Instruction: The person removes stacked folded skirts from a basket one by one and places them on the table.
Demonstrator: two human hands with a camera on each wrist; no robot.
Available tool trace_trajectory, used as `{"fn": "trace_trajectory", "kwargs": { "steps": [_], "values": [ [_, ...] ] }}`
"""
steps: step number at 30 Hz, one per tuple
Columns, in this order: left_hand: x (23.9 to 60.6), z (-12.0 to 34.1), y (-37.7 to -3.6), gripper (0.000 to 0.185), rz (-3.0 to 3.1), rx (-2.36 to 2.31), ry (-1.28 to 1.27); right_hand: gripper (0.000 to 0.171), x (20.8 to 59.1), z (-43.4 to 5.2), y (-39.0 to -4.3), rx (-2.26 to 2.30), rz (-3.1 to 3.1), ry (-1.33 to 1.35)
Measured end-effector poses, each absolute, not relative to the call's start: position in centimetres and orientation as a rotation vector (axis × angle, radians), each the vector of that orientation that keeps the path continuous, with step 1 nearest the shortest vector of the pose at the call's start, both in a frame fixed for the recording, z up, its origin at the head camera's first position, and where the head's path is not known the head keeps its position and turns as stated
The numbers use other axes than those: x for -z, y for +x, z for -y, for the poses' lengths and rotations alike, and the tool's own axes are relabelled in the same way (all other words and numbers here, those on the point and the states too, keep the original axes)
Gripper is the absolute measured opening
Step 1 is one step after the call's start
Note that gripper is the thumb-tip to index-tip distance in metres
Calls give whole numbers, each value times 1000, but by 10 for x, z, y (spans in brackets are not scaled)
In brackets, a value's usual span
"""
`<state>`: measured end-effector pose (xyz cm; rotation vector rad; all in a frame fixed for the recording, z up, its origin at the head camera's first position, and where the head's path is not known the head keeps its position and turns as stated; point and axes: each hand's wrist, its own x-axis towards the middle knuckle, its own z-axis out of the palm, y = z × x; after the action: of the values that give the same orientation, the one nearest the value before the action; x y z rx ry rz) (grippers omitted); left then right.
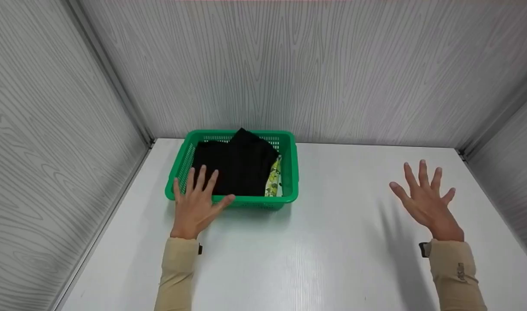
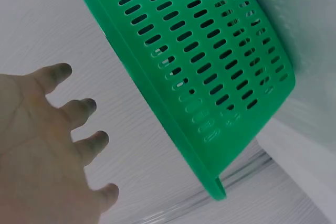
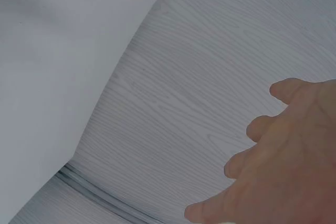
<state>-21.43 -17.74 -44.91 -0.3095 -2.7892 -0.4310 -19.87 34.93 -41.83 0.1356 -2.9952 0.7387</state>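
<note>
Fingers of the left hand are spread apart and straight, reaching over the near rim of the basket, tips just over the black cloth inside; whether they press it I cannot tell. The thumb lies along the basket's near wall. In the left wrist view the left hand shows four fingers apart, with the slotted green basket just beyond them.

Over on the other side, the right hand is wide open too, all five fingers fanned, holding nothing, above the bare counter and well apart from the basket. The right wrist view shows that right hand against the grey wall.

Count time: two hands, one basket, one counter. In the basket: one black cloth, folded, filling most of it with a corner peaking toward the far rim, and one yellow-green patterned cloth tucked along the side away from the left fingers, mostly hidden under the black one. How many pieces make up the black pile is not clear.

The basket sits on the counter directly ahead of the left fingers, near the far wall.
</note>
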Motion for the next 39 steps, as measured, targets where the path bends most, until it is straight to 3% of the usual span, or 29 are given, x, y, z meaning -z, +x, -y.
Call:
{"fn": "trace_trajectory", "kwargs": {
  "steps": [11,19,31,39],
  "values": [
    [453,187,-239,64,2548,450,-367,47,422,-286,-225,-810,2570,318],
    [458,198,-266,59,2509,493,-348,33,420,-223,-250,-1061,2524,417],
    [458,213,-289,61,2786,643,-210,29,418,-141,-282,-1484,2581,366],
    [452,214,-300,71,2933,783,-92,44,424,-103,-294,-1803,2726,238]
  ]
}}
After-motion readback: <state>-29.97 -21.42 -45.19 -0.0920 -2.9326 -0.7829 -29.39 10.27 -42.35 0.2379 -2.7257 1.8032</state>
